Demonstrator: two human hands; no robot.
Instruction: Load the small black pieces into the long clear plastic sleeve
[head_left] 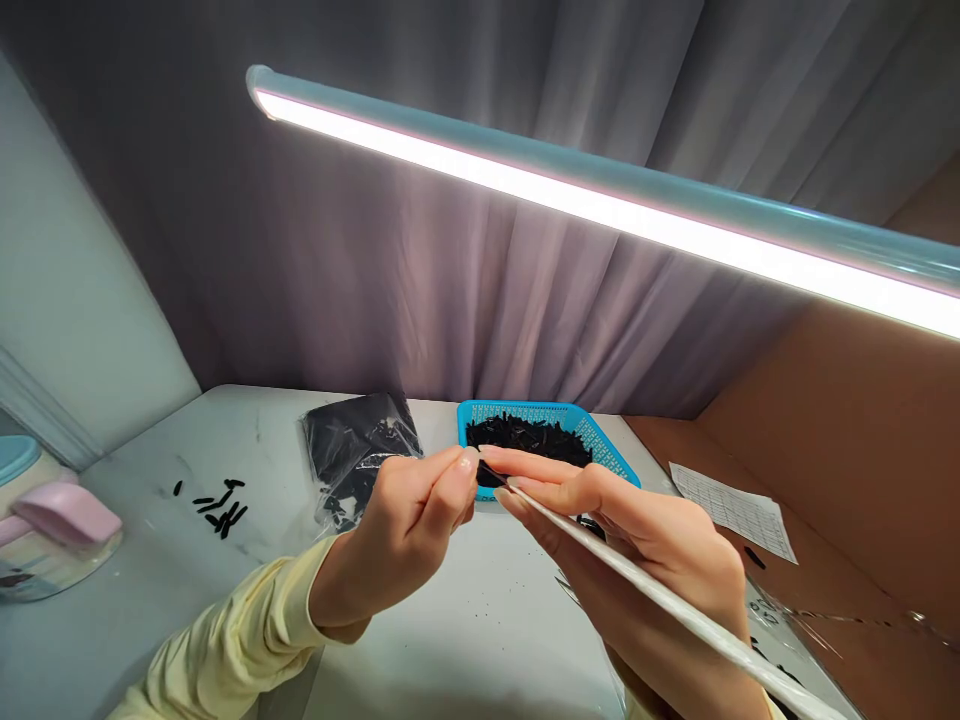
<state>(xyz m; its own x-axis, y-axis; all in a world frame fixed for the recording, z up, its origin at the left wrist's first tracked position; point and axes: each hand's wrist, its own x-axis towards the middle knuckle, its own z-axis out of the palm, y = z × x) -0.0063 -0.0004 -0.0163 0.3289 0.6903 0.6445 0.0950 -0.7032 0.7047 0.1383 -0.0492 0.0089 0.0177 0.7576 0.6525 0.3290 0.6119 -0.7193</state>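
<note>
My left hand [420, 520] is closed in a pinch near the middle, its fingertips on something too small to make out. Against it, my right hand [637, 540] grips a long white stick-like tool [660, 590] that runs down to the lower right. A thin dark tip shows between the two hands. Just behind them stands a blue plastic basket [615, 462] holding many small black pieces [529, 437].
Left of the basket lies a black packet in clear plastic [360, 440]. Several black pieces [221, 508] are scattered at the left, near a jug with a pink handle [67, 512]. A printed sheet [735, 510] lies right. A bright tube lamp [600, 205] crosses above.
</note>
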